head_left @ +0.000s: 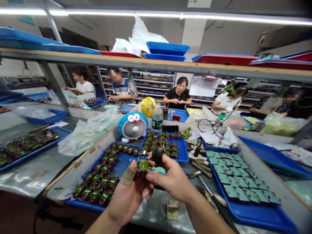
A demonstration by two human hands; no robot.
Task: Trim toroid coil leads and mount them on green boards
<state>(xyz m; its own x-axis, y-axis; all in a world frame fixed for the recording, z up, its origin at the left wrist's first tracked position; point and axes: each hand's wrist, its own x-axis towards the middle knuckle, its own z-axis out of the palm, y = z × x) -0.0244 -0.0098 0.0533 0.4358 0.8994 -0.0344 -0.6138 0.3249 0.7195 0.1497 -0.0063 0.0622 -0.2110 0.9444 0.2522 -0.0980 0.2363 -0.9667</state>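
Observation:
My left hand, with tape around one finger, and my right hand both pinch a small green-taped coil component in front of me. A dark cover sits on a fingertip of my right hand. Many matching coil components lie in rows on a blue tray below my left hand and on a second blue tray just beyond my hands. A third blue tray to my right holds several rows of flat green squares.
Wooden-handled tools lie beside the right tray. A blue-and-white fan and water bottle stand ahead, with plastic bags to the left. A shelf crosses above. Several co-workers sit at benches beyond it.

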